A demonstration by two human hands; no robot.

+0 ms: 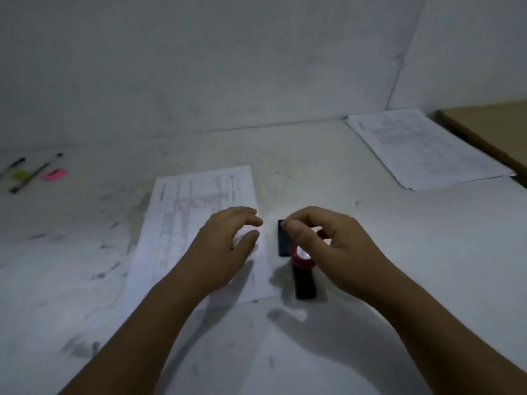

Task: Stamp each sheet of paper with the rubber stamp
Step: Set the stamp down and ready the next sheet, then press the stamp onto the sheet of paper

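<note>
Black plastic sits at the right hand's (336,246) fingertips: a flat, dark slab (282,243) lies on the table (399,252), just right of the sheet (182,223). The forefinger and thumb curl in until their tips nearly meet at the slab's far right corner, leaving only a narrow gap. The picture is too blurred to tell whether they pinch the slab or only hover at it. The other fingers are loosely curled behind.

The left hand (222,246) is spread over the right half of the sheet. Its fingers (245,216) are relaxed and slightly bent, the thumb is held apart from them, and it grips nothing. I cannot tell whether it touches the paper.

The stamp (305,283) lies on its side on the table, below the right hand and just right of the sheet's near right corner. Its long axis runs near to far. The black body is at the near end and the red collar at the far end, where a pale round face shows under the thumb. The red end is close to the slab's near end.

The sheet is a printed form, lying lengthwise near to far and leaning a little to the right. A stack (422,149) of printed papers lies far right, with a brown board (490,129) beyond it. Pens (34,173) lie far left.
</note>
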